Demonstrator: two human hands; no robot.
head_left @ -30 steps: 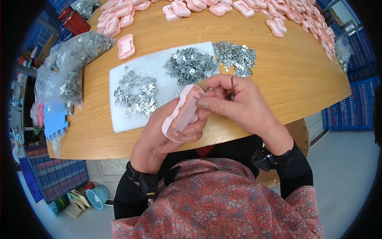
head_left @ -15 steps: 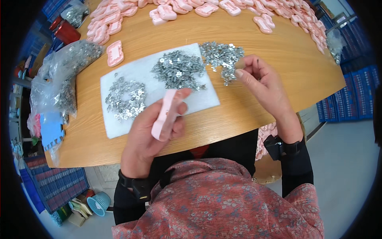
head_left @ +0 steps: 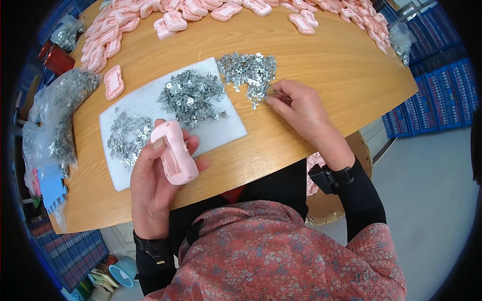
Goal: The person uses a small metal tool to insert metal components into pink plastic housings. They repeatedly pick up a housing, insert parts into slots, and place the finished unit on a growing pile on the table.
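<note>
My left hand (head_left: 146, 186) is closed around a pink plastic shell (head_left: 185, 163) with waisted sides and a rectangular recess, held above the near edge of the table. My right hand (head_left: 305, 108) has thumb and forefinger pinched together beside a pile of small silvery metal pieces (head_left: 248, 67) on the bare wood. Whatever is between those fingertips is too small to make out. A white foam mat (head_left: 221, 134) lies under two more heaps: a dense mound of metal pieces (head_left: 188, 95), and a looser heap of flat metal pieces (head_left: 125, 135) partly behind my left hand.
Many pink shells (head_left: 108, 32) line the table's far side, and a single pink shell (head_left: 114, 83) lies nearer. Clear bags of metal parts (head_left: 52, 118) and a red jar (head_left: 57, 60) stand at the left. Blue racks (head_left: 434, 98) are at the right.
The pink shell in my left hand has turned from edge-on to show its recess. My right fingers have come down and closed together at the pile. The view has shifted.
</note>
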